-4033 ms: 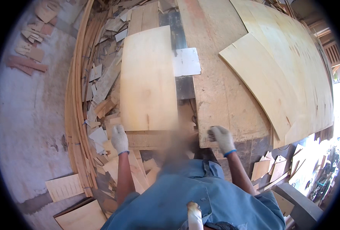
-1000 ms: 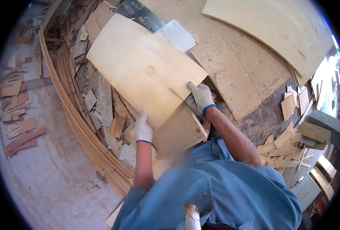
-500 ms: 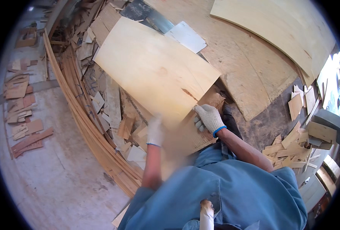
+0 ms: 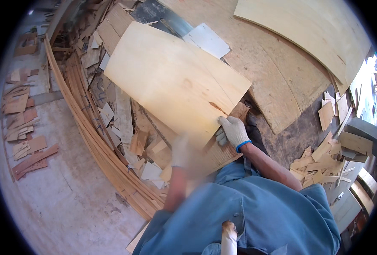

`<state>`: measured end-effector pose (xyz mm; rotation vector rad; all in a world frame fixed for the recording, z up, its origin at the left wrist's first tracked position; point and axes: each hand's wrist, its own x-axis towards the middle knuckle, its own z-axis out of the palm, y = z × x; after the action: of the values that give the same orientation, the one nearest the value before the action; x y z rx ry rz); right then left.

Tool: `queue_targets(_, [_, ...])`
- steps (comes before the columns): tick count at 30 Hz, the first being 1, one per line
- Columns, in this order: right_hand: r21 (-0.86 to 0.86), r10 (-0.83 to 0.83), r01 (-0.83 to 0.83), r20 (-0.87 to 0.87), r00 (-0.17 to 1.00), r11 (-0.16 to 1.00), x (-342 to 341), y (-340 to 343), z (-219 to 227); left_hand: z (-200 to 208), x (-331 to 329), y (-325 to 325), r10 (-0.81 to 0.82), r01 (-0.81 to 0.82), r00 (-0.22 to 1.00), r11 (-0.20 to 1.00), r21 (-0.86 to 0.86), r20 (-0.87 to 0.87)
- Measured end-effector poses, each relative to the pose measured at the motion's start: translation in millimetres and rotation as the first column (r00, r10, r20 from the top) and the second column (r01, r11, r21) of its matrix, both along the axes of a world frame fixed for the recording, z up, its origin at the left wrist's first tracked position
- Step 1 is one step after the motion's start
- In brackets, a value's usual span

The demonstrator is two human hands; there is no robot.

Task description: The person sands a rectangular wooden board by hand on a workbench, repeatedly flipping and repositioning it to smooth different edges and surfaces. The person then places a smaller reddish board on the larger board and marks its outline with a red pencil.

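The right hand, which four seconds ago hung clear of the pale plywood panel, has moved onto that panel's near edge. It wears an off-white glove with a blue cuff, and it grips the edge, thumb laid on top and fingers curled below. The panel lies just left of a small white board, reaching from beside it toward the person; whether it overlaps the board or merely meets it, I cannot tell. The left hand, also gloved, is nearer the person than the white board and off to its left, close to the panel's near edge, but a blur hides whether it is holding on. To the far left of the white board runs a bundle of long wood strips; to its right lies a larger plywood sheet. From where I stand, the handling looks partway: a right-hand hold is taken, while a firm left-hand hold and lifting the panel clear appear not yet done. How much remains, I cannot judge.
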<state>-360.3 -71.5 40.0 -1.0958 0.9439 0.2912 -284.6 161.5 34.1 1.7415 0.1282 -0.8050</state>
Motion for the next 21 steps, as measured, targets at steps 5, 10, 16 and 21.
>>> queue_targets(5, [-0.271, 0.136, -0.116, 0.058, 0.989, 0.956, 5, 2, -47, -21, 14, 13, -0.15, 0.135, 0.98, 0.983, 0.123, 0.13])
queue_targets(10, [-0.205, 0.071, -0.062, 0.039, 0.997, 0.977, 23, 3, -39, -28, 26, 6, 0.166, -0.181, 0.97, 0.981, -0.072, -0.178])
queue_targets(16, [-0.451, 0.308, -0.189, 0.206, 0.929, 0.872, 5, 11, -64, -16, 31, -1, 0.167, -0.191, 0.964, 0.977, -0.099, -0.208])
queue_targets(21, [-0.43, 0.31, -0.212, 0.172, 0.935, 0.878, 7, 31, -72, -10, 32, -5, 0.134, -0.16, 0.974, 0.978, -0.136, -0.185])
